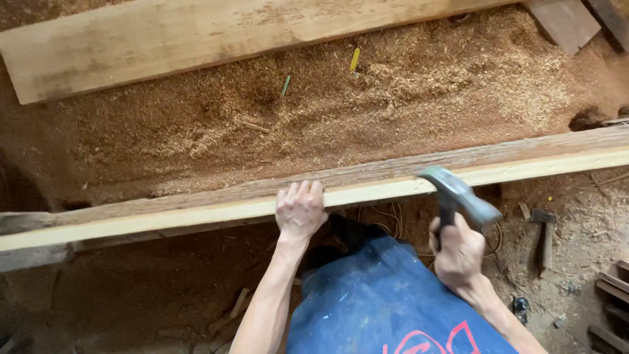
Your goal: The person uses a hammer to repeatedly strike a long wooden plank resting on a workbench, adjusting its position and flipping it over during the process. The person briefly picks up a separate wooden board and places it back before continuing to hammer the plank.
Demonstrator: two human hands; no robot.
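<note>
A long wooden beam (196, 206) runs across the view from lower left to right, pale on its near edge and rough on top. My left hand (299, 210) grips the beam's near edge, fingers curled over the top. My right hand (457, 252) is closed around the dark handle of a hammer (458, 195). The hammer's grey head is blurred and lies against the beam's near edge, right of my left hand.
Sawdust (327, 105) covers the ground beyond the beam, with a wide plank (164, 39) lying at the top. A second hammer (544, 236) rests on the dirt at right. Wood scraps (612, 288) sit at the lower right. My blue clothing (386, 301) fills the bottom centre.
</note>
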